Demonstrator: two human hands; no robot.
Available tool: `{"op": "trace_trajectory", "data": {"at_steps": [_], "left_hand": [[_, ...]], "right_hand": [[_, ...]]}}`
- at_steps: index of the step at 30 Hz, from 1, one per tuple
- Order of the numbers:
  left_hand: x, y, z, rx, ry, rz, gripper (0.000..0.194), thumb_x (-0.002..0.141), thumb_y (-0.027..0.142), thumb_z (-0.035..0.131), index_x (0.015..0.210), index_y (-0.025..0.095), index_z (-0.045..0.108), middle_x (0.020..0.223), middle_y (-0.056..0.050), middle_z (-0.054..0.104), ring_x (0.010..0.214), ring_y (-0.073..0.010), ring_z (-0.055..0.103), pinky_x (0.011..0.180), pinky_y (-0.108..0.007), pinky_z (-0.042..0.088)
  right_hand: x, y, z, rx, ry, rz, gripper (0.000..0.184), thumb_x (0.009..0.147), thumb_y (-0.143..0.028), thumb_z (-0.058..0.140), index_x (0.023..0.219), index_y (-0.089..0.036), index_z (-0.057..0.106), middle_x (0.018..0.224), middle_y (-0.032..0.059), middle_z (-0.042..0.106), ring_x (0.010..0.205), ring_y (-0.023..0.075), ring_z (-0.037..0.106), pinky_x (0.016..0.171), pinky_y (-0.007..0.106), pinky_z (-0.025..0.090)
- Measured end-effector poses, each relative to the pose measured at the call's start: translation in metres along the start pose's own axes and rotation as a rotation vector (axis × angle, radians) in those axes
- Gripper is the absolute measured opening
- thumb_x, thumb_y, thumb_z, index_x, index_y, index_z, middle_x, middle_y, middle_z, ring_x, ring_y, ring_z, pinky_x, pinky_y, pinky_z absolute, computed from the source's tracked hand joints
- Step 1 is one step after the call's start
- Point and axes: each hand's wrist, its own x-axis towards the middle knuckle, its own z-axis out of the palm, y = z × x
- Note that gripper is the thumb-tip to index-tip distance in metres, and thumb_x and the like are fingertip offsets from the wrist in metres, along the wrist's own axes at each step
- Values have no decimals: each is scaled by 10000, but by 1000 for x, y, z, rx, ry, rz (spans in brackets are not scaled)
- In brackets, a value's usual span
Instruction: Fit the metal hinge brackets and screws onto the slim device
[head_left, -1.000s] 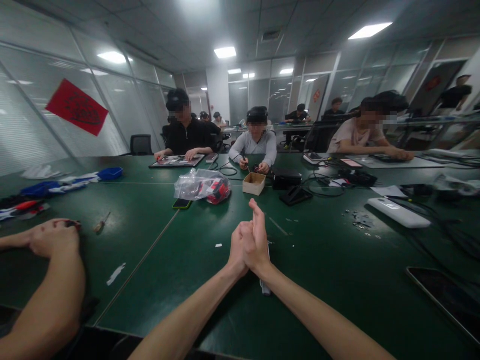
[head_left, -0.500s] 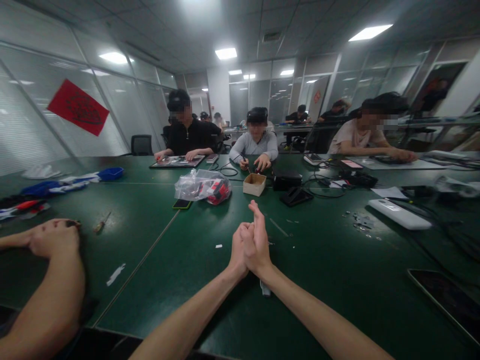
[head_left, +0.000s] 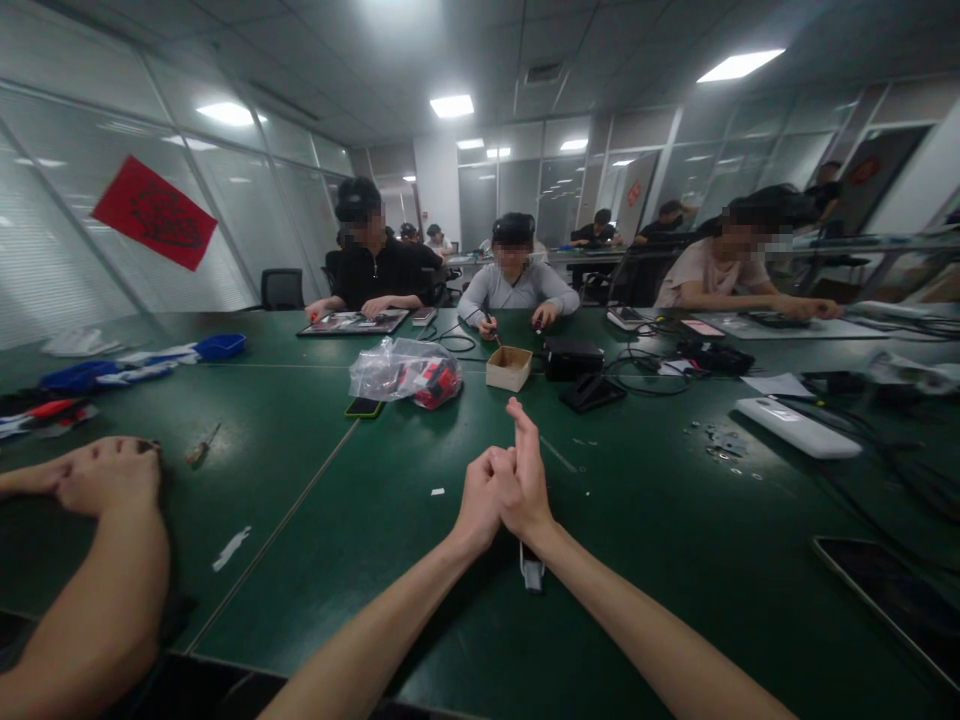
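My left hand [head_left: 478, 500] is closed in a fist and pressed against the palm of my right hand [head_left: 529, 480]. Nothing shows in the fist. The right hand stands upright, edge toward me, with its fingers stretched forward and away from the table. Beneath the right wrist lies a small silver-grey object [head_left: 532, 572], partly hidden, its kind unclear. A small white scrap [head_left: 438, 492] lies to the left of the hands. Farther off, beyond my fingertips, sits a small square open box [head_left: 509, 369].
A clear plastic bag [head_left: 382, 370] with something red and black stands ahead. At right are a white device [head_left: 799, 428], loose metal pieces [head_left: 724, 440] and a phone [head_left: 889, 600]. A co-worker's arm [head_left: 112, 560] rests at left, near a screwdriver [head_left: 201, 446]. Several people sit opposite.
My joined hands have shifted slightly right, and more of the silver-grey object shows. The person opposite has drawn one hand away from the other.
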Motion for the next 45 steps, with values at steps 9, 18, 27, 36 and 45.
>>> {"op": "trace_trajectory", "data": {"at_steps": [9, 18, 27, 36, 45], "left_hand": [[25, -9, -30, 154, -8, -21, 379, 758, 503, 578, 638, 169, 445, 520, 77, 378, 463, -67, 348, 459, -188, 290], [35, -25, -46, 756, -242, 258, 221, 882, 319, 446, 757, 165, 543, 672, 23, 547, 622, -111, 494, 608, -218, 365], [34, -23, -52, 977, -468, 369, 142, 850, 286, 541, 937, 176, 566, 885, -19, 606, 751, -140, 548, 710, -254, 430], [32, -27, -53, 1133, -556, 425, 175, 894, 310, 500, 932, 197, 627, 886, -31, 623, 847, -157, 553, 774, -267, 425], [33, -35, -51, 1095, -545, 444, 186, 899, 324, 495, 930, 198, 629, 888, -28, 624, 839, -147, 566, 767, -252, 435]], "right_hand": [[17, 40, -75, -291, -153, -8, 298, 822, -278, 483, 1099, -179, 526, 1008, 84, 634, 969, 225, 585, 882, 431, 452], [1, 56, -115, -635, -623, 22, 192, 833, -262, 497, 970, -182, 606, 968, 80, 628, 924, 208, 559, 826, 392, 449], [-2, 52, -113, -710, -706, -55, 158, 868, -265, 483, 903, -196, 621, 865, 54, 634, 816, 187, 541, 730, 353, 429], [-2, 54, -113, -738, -713, -81, 186, 892, -272, 470, 953, -200, 630, 916, 58, 636, 849, 182, 545, 729, 335, 420], [-3, 60, -113, -732, -716, -110, 243, 918, -299, 427, 948, -198, 646, 904, 62, 647, 845, 183, 545, 739, 343, 413]]}}
